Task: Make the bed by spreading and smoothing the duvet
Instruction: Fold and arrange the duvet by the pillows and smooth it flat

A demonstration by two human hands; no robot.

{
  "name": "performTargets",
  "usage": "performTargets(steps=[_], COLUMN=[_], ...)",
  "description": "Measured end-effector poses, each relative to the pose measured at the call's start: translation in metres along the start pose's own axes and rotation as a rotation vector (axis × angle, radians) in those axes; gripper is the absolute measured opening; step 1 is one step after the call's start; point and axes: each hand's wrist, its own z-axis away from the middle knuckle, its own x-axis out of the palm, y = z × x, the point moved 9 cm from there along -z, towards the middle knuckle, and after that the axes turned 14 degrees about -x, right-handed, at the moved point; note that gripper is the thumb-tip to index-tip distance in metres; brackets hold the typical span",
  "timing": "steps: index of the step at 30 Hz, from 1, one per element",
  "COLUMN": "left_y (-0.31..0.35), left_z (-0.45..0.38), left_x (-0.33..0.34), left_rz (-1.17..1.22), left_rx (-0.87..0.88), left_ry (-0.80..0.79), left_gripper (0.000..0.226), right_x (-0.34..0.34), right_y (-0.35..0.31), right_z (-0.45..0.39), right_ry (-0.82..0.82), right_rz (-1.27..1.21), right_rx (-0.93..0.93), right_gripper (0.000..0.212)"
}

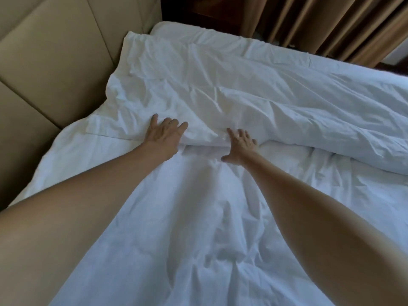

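A white, wrinkled duvet (254, 89) lies folded back in a thick roll across the far half of the bed. Its near edge runs from the headboard side toward the right. My left hand (164, 134) rests flat on that edge with fingers spread. My right hand (240, 145) presses against the same edge a little to the right, fingers apart and thumb out on the white sheet (187, 228). Neither hand has cloth bunched in it. The sheet covers the near half of the bed and is creased.
A beige padded headboard (50, 62) stands along the left. Brown curtains (331, 21) hang behind the far side of the bed. A pillow corner (172, 29) shows beyond the duvet at the top.
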Motion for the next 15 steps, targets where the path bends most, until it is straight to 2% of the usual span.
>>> performTargets(steps=[3, 6, 8, 11, 13, 15], left_y=[-0.010, -0.044, -0.068, -0.096, -0.121, -0.141], left_z=[-0.013, 0.000, 0.020, 0.039, 0.045, 0.061], left_x=[0.006, -0.005, -0.015, -0.028, -0.044, -0.066], left_rz=[0.031, 0.323, 0.499, 0.551, 0.544, 0.505], left_rx=[-0.002, -0.017, 0.027, 0.083, 0.002, -0.038], left_ry=[0.135, 0.326, 0.485, 0.597, 0.711, 0.871], left_gripper=[0.039, 0.013, 0.030, 0.036, 0.029, 0.021], right_x=[0.013, 0.002, -0.010, -0.039, -0.068, -0.085], right_y=[0.030, 0.050, 0.049, 0.031, 0.014, 0.005], right_z=[-0.022, -0.021, -0.009, 0.018, 0.043, 0.070], right_ry=[0.106, 0.359, 0.425, 0.396, 0.328, 0.171], right_rz=[0.000, 0.006, -0.001, 0.037, 0.072, -0.057], right_rx=[0.102, 0.140, 0.125, 0.047, -0.021, -0.016], right_gripper=[0.099, 0.062, 0.039, 0.024, 0.042, 0.041])
